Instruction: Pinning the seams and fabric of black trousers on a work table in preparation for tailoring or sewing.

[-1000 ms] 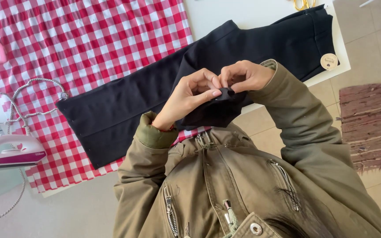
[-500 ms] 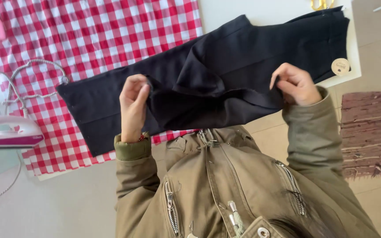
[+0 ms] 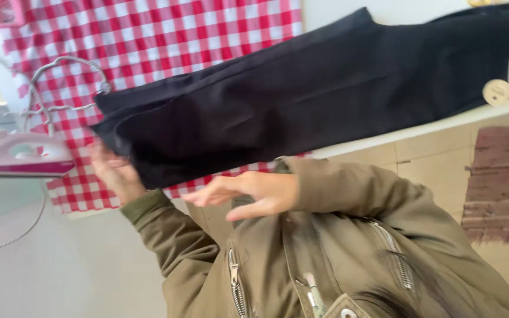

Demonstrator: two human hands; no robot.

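Currently the black trousers [image 3: 301,100] lie across the red-checked cloth [image 3: 166,35] mid-frame. Your left hand [image 3: 113,171] grips their lower-left end; your right hand [image 3: 248,191] hovers open, empty. Keep the fabric taut, clear of the iron [image 3: 19,156].

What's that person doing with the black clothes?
A person in an olive jacket has a black garment spread across a red-checked cloth on a table. Their left hand is at the garment's end, close to a pink iron and its wire rest; whether it grips the fabric is unclear. Their right hand is open in the air just below the garment's edge, holding nothing. A brownish rug lies on the tiled floor.
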